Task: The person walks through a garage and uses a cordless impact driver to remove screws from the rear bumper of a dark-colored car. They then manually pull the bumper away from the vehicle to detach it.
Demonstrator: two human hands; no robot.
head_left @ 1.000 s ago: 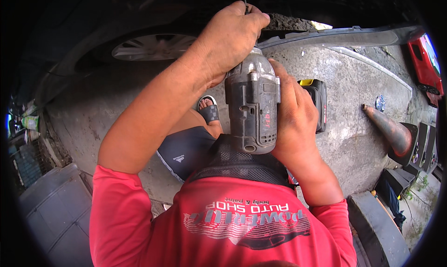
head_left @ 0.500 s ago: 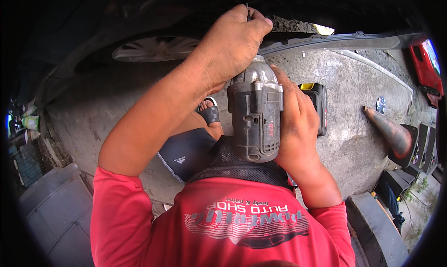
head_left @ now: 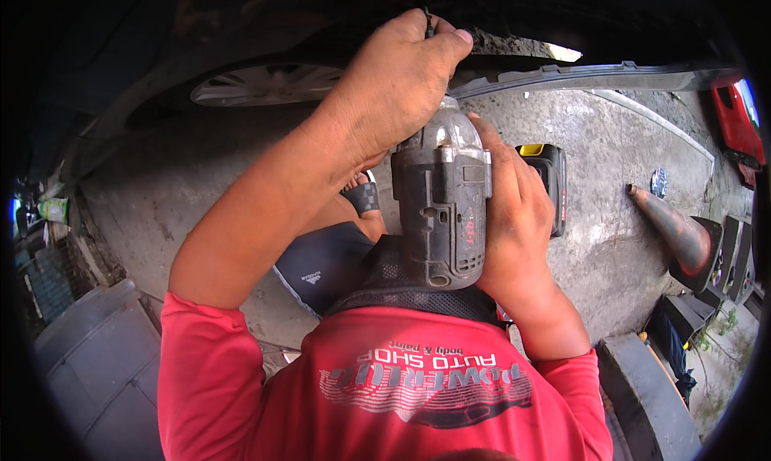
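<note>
My right hand is wrapped around the grip of a grey and black cordless power tool, whose battery with a yellow tab shows to the right. My left hand is closed just above the tool's nose, thumb and fingers pinched round a small dark, thin piece under the dark car body. Whether that piece joins the tool's nose is hidden behind my left hand.
Behind is a car wheel; a grey trim strip runs rightward over the concrete. At right are a worn cone, a red car and grey bins or blocks. A grey plastic object lies lower left.
The tool and both my hands have shifted slightly down and right in the view compared with a second ago. My grip on each thing looks the same.
</note>
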